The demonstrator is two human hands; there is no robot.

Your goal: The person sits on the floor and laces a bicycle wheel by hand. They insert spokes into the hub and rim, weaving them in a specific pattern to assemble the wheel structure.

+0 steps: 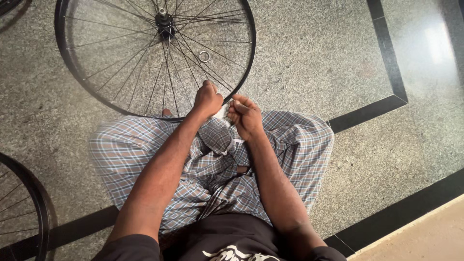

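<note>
1. Nearest the camera is a dark shirt point(227, 241) with a pale print, at the bottom edge, well below the wheel point(154, 58).
2. Checked cloth point(212, 164) in blue, white and brown covers the person's lap, spreading just below the wheel's lower rim.
3. Both bare forearms reach up over the cloth toward the wheel's lower rim.
4. Left hand point(208, 100) is curled into a loose fist, resting at the wheel's lower right rim, its knuckles over the spokes; whether it grips the rim or a spoke I cannot tell.
5. Right hand point(245, 116) sits just outside the rim, beside the left hand, fingers bent inward and pinched together on something small and pale that is too small to make out.
6. Black rim, thin spokes and a dark hub point(165, 20) make up the wheel, which lies flat on the speckled grey floor point(309, 58).
7. One small metal ring point(204, 56) lies on the floor inside the wheel, right of the hub.
8. Another wheel point(24, 208) shows in part, well to the lower left of the first.
9. Black stripes point(386, 53) run through the floor to the wheel's right.
</note>
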